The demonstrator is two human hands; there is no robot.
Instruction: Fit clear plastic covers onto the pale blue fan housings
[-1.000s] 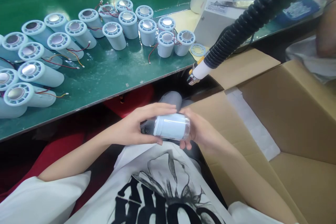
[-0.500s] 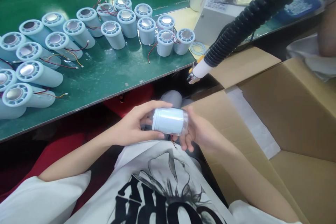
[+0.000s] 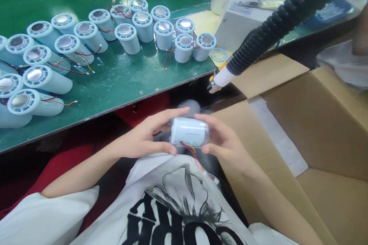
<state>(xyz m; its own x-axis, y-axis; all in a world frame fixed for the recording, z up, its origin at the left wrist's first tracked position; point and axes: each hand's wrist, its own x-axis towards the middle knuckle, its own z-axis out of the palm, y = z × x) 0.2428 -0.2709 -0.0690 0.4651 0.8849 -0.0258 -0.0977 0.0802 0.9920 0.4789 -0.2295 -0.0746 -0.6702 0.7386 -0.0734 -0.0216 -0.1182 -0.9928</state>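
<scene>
A light-blue cylinder (image 3: 190,131) in a loose sleeve of clear film lies sideways between my two hands, above my lap. My left hand (image 3: 151,132) holds its left end, with the thumb below and the fingers above. Around the right end curl the thumb and fingers of my right hand (image 3: 225,141). Red and yellow wires (image 3: 190,147) hang from the cylinder's lower side towards a pale connector, blurred over my shirt. Behind the cylinder, a grey rounded object (image 3: 189,108) is partly hidden.
On the green bench (image 3: 120,80) stand several similar light-blue cylinders (image 3: 128,40) with silver discs and wires. A black corrugated hose (image 3: 258,38) with a white nozzle hangs at the right. Below it is an open cardboard box (image 3: 319,122). A loose ring (image 3: 219,54) lies near a white machine (image 3: 234,19).
The cylinder has turned about its length, bringing its wires to the near side. My right hand has shifted from beneath its right end to grip that end. The view has moved slightly.
</scene>
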